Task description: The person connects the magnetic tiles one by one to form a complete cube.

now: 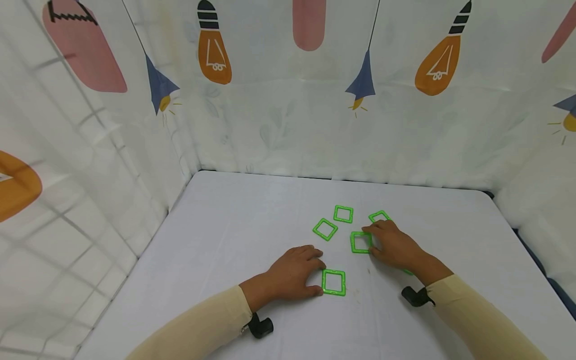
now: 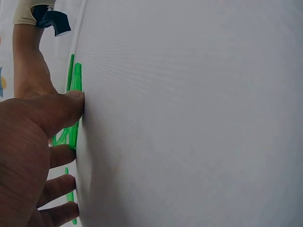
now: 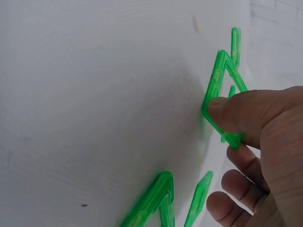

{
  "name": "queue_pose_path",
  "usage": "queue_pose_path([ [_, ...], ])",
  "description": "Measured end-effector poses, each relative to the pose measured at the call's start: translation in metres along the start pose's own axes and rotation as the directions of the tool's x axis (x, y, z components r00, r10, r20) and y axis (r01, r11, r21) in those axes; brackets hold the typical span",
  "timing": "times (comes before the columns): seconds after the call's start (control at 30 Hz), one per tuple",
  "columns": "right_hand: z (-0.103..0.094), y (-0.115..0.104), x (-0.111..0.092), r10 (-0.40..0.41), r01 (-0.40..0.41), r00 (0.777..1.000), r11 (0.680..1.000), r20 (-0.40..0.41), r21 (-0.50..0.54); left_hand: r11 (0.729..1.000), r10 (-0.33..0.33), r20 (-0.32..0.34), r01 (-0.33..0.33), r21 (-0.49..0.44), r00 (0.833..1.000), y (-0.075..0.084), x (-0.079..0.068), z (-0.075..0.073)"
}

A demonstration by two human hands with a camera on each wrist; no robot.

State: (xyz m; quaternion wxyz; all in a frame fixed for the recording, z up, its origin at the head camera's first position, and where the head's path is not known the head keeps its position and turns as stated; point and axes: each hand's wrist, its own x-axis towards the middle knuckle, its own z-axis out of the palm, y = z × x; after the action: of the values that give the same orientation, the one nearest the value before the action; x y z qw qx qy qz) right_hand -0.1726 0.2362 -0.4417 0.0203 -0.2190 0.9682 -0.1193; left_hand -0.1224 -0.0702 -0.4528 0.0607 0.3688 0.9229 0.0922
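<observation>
My left hand (image 1: 294, 272) holds a green square magnetic tile (image 1: 334, 271) by its left side, thumb and index finger at the two corners. The tile lies flat on the white table. In the left wrist view the thumb (image 2: 71, 101) overlaps this tile's edge. Farther back, my right hand (image 1: 396, 245) pinches another green square tile (image 1: 361, 251) at its right side. The right wrist view shows the thumb (image 3: 232, 111) against that tile (image 3: 215, 78), which looks slightly tilted, while the other fingers curl below. The index fingertip is hidden there.
Two more green tiles, one square-on (image 1: 344, 221) and one turned (image 1: 318, 231), lie behind the hands. Another tile (image 1: 374, 216) sits partly behind the right hand, and one (image 1: 407, 272) shows under the right wrist. A patterned cloth (image 1: 279, 110) hangs behind the table (image 1: 243, 220).
</observation>
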Motion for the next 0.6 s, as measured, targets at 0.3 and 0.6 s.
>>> queue_pose_path([
  [0.3,0.0008,-0.0011,-0.0047,0.084,-0.084,0.996,0.996,-0.008,0.024,1.0,0.021,-0.016,-0.021,0.004,1.0,-0.0008,-0.001,0.0012],
  [0.6,0.0016,0.0019,-0.0102,0.113,-0.11,0.992,0.992,-0.058,0.061,1.0,0.018,-0.015,-0.018,-0.002,1.0,-0.0006,-0.0005,-0.0005],
])
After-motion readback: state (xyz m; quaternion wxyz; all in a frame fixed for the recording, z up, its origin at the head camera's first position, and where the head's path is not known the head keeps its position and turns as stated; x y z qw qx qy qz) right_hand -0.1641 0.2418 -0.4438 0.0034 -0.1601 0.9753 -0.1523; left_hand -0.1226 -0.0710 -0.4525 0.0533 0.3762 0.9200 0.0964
